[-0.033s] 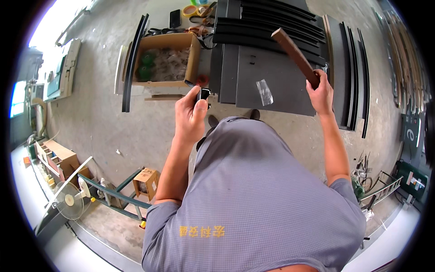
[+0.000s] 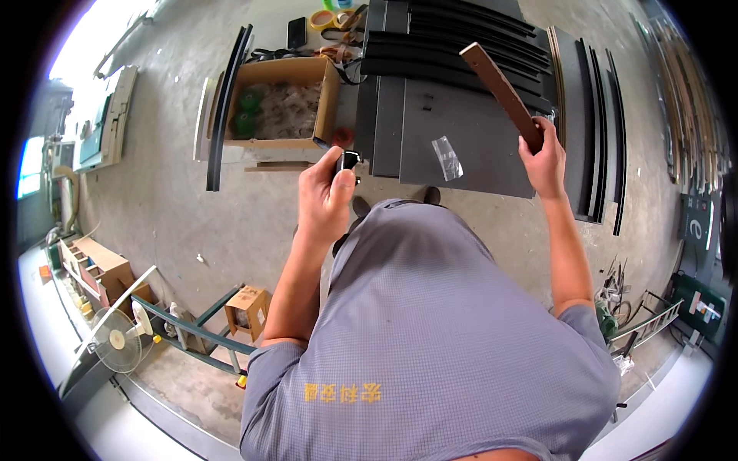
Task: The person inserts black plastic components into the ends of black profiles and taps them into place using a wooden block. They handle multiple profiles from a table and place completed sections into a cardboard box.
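Note:
My right hand (image 2: 545, 163) is closed around the lower end of a brown strip (image 2: 498, 91). The strip slants up and to the left above the dark grey panels (image 2: 480, 154), and its pale cut end shows at the top. In front of the cardboard box, my left hand (image 2: 323, 198) grips a small black tool with a shiny metal part (image 2: 348, 160); its exact kind is hard to make out. A piece of clear plastic (image 2: 447, 158) lies on the top panel, between the two hands.
Black profiles (image 2: 461, 58) lie across the panels, with more long profiles (image 2: 596, 131) at the right. The open cardboard box (image 2: 329, 100) holds green rolls and clear plastic. A phone (image 2: 297, 32) and tape rolls (image 2: 321, 18) lie beyond it. A fan (image 2: 119, 339) stands lower left.
The brown strip has turned slightly in my right hand, so more of its broad face shows. My left hand has shifted slightly to the right with the black tool.

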The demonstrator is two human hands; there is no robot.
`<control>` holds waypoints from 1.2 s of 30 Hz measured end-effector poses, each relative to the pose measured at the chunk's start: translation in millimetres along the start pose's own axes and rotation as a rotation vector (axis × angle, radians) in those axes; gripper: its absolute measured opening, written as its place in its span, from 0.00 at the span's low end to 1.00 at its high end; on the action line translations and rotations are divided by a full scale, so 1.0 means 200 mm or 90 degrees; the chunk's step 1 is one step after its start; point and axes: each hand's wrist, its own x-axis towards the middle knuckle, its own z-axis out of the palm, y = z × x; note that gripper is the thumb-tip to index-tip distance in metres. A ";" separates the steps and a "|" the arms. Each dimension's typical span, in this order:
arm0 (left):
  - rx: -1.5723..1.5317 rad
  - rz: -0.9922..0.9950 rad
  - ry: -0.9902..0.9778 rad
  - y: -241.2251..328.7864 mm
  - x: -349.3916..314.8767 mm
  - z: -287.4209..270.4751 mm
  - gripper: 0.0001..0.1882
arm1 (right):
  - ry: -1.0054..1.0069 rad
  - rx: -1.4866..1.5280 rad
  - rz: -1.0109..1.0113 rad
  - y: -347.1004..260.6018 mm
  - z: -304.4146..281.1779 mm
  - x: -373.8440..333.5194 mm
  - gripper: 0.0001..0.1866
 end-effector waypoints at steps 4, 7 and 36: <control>-0.006 0.009 -0.007 0.04 0.03 0.05 0.36 | -0.174 0.239 -0.014 -0.35 -0.03 -0.07 0.29; -0.006 0.043 0.008 0.04 0.04 0.05 0.32 | -0.241 0.256 -0.004 -0.46 -0.02 -0.11 0.26; 0.271 0.036 0.016 0.18 0.05 0.06 0.14 | -0.090 0.724 0.278 -0.54 0.06 -0.11 0.07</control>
